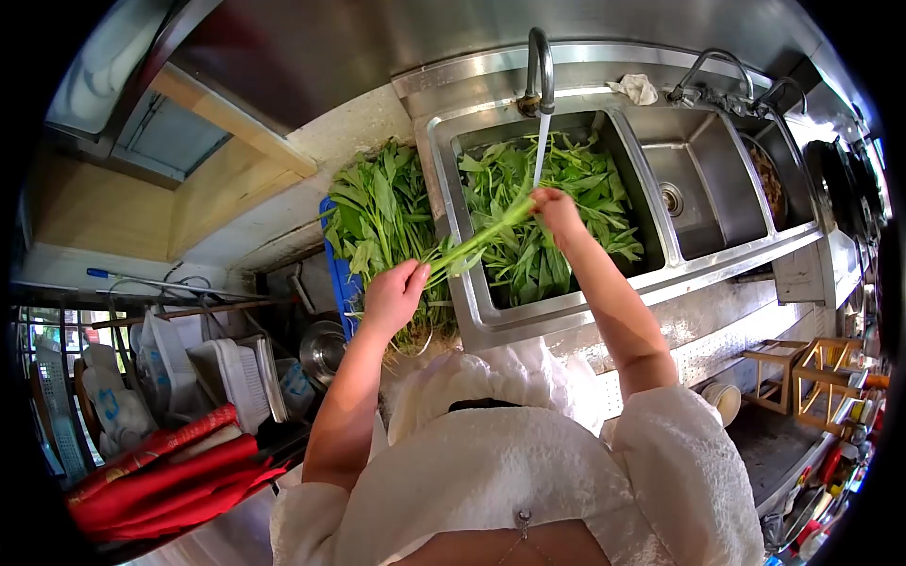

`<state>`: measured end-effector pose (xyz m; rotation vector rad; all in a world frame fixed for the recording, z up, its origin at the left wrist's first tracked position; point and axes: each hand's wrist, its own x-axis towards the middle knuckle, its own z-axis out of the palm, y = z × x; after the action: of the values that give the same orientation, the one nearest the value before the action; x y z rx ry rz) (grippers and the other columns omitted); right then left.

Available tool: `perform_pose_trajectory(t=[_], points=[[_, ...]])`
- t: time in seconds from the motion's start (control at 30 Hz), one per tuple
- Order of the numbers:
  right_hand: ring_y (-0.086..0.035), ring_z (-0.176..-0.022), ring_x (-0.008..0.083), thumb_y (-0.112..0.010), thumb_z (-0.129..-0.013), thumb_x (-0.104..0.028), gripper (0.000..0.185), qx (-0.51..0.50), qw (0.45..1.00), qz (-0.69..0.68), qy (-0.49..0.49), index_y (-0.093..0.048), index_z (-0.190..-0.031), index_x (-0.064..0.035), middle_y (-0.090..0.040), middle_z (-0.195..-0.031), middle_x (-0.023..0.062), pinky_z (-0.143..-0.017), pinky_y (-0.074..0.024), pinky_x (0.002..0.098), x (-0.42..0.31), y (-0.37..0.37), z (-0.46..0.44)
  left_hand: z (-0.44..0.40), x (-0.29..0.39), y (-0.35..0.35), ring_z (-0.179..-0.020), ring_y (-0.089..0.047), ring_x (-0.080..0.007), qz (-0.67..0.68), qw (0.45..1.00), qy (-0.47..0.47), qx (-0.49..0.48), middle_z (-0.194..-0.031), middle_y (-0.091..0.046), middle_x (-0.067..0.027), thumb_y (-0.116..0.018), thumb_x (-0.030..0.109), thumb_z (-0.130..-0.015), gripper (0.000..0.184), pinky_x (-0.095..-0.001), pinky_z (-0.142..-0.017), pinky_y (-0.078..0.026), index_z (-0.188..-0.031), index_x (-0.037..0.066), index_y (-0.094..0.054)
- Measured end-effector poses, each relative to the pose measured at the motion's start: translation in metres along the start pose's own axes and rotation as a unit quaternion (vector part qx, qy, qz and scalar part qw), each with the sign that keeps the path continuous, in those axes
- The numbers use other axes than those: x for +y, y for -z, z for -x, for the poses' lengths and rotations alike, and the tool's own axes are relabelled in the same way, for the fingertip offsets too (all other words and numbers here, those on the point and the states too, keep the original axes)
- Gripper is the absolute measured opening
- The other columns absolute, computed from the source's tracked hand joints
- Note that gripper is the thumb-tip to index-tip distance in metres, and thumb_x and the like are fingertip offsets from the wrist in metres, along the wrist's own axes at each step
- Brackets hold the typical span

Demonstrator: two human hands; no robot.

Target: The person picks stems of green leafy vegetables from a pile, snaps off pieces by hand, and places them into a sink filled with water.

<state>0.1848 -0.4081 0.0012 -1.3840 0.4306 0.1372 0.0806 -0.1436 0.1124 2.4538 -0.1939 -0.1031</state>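
Note:
A bunch of long-stemmed leafy greens [481,240] stretches between my two hands, over the left rim of the sink. My left hand [394,294] is closed around the stem end, above the pile beside the sink. Closer to the leaves, my right hand [559,213] grips the same bunch over the left sink basin [651,250]. Water runs from the faucet [539,71] just behind my right hand. Loose greens [604,189] fill much of that basin. More greens [382,208] with roots lie heaped in a blue tray [340,269] at the left.
Right of the greens is a steel basin with a drain [672,198], then a smaller basin [766,179] holding something brownish. A white cloth [634,90] lies on the back ledge. White plastic baskets [231,382] and red cloth or bags [170,491] sit at the lower left. Wooden stools [826,377] stand at right.

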Motion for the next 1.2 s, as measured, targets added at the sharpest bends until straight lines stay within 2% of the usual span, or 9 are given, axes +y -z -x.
perform_pose_trajectory(t=[0.07, 0.13, 0.2, 0.33, 0.47, 0.67, 0.93, 1.07, 1.2], points=[[-0.054, -0.07, 0.019, -0.047, -0.085, -0.016, 0.018, 0.113, 0.992, 0.033, -0.039, -0.057, -0.091, -0.0016, -0.058, -0.075, 0.0064, -0.064, -0.0439, 0.0311, -0.001, 0.026, -0.032, -0.001, -0.001, 0.001, -0.051, -0.047, -0.0325, 0.012, 1.0, 0.014, -0.015, -0.055, -0.046, -0.015, -0.048, 0.031, -0.084, 0.031, -0.0389, -0.046, -0.034, -0.069, 0.004, -0.049], [-0.054, -0.09, 0.0289, -0.044, -0.085, -0.025, 0.024, 0.125, 0.865, 0.481, 0.069, -0.056, -0.092, -0.005, -0.054, -0.103, 0.0121, -0.075, -0.043, 0.0412, -0.012, 0.04, -0.032, -0.002, -0.006, 0.008, -0.051, -0.046, -0.0319, 0.006, 0.999, 0.026, -0.023, -0.054, -0.046, -0.0144, -0.047, 0.031, -0.084, 0.031, -0.0384, -0.047, -0.034, -0.068, 0.004, -0.049], [-0.051, -0.096, 0.0265, -0.048, -0.083, -0.025, 0.023, 0.194, 0.712, 0.567, 0.366, -0.055, -0.095, -0.007, -0.053, -0.105, 0.0114, -0.082, -0.0397, 0.0413, -0.014, 0.028, -0.006, -0.001, -0.015, 0.011, -0.051, -0.045, -0.0311, 0.02, 0.999, 0.029, -0.025, -0.054, -0.046, -0.0143, -0.047, 0.031, -0.084, 0.032, -0.0378, -0.047, -0.034, -0.068, 0.004, -0.049], [-0.05, -0.096, 0.0256, -0.051, -0.08, -0.019, 0.015, -0.084, 0.61, 0.507, 0.602, -0.054, -0.09, -0.0066, -0.054, -0.101, 0.0106, -0.084, -0.0376, 0.0385, -0.053, -0.016, 0.067, -0.004, -0.022, 0.01, -0.049, -0.042, -0.0288, 0.063, 0.997, 0.018, -0.039, -0.054, -0.045, -0.0142, -0.047, 0.03, -0.084, 0.032, -0.0361, -0.047, -0.033, -0.068, 0.003, -0.05], [-0.052, -0.087, 0.0282, -0.05, -0.082, -0.017, 0.013, -0.209, 0.704, 0.531, 0.423, -0.054, -0.086, -0.0054, -0.056, -0.095, 0.0125, -0.078, -0.0396, 0.0385, -0.038, -0.025, 0.065, -0.006, -0.017, 0.009, -0.049, -0.044, -0.0278, 0.069, 0.996, 0.021, -0.042, -0.054, -0.046, -0.0144, -0.047, 0.03, -0.084, 0.032, -0.0353, -0.048, -0.034, -0.069, 0.002, -0.051], [-0.048, -0.061, 0.0217, -0.041, -0.09, -0.027, 0.031, -0.04, 0.964, 0.156, 0.211, -0.054, -0.08, -0.0009, -0.049, -0.063, 0.0097, -0.058, -0.0385, 0.0307, -0.022, -0.046, 0.031, -0.02, 0.008, -0.022, -0.051, -0.047, -0.0299, 0.113, 0.992, 0.05, 0.014, -0.056, -0.048, -0.0145, -0.045, 0.03, -0.085, 0.031, -0.0364, -0.048, -0.036, -0.073, 0.003, -0.053], [-0.036, -0.051, 0.0055, -0.04, -0.09, -0.031, 0.03, 0.065, 0.978, 0.051, 0.189, -0.054, -0.077, -0.0085, -0.046, -0.063, -0.0044, -0.046, -0.0309, 0.0205, -0.048, -0.064, 0.007, -0.023, 0.02, -0.032, -0.047, -0.04, -0.0164, 0.123, 0.989, 0.066, 0.043, -0.052, -0.043, -0.0064, -0.047, 0.031, -0.086, 0.032, -0.0305, -0.048, -0.035, -0.076, 0.001, -0.054], [-0.05, -0.059, 0.013, -0.042, -0.089, -0.027, 0.026, 0.01, 0.887, 0.28, 0.368, -0.056, -0.09, -0.0047, -0.053, -0.069, 0.0046, -0.058, -0.0418, 0.0271, -0.074, -0.044, 0.023, -0.02, 0.01, -0.003, -0.039, -0.024, -0.0035, 0.447, 0.849, 0.263, -0.1, -0.05, -0.032, 0.0072, -0.046, 0.032, -0.087, 0.032, -0.0179, -0.037, -0.02, -0.082, 0.001, -0.056], [-0.056, -0.079, 0.0316, -0.048, -0.085, -0.023, 0.022, -0.146, 0.851, 0.376, 0.337, -0.055, -0.09, -0.0031, -0.06, -0.086, 0.0139, -0.069, -0.0437, 0.0355, -0.076, -0.021, 0.03, -0.02, -0.014, 0.008, -0.037, -0.019, -0.0032, 0.525, 0.794, 0.267, -0.153, -0.049, -0.027, 0.0079, -0.043, 0.029, -0.089, 0.032, -0.0196, -0.036, -0.016, -0.083, 0.0, -0.054]])
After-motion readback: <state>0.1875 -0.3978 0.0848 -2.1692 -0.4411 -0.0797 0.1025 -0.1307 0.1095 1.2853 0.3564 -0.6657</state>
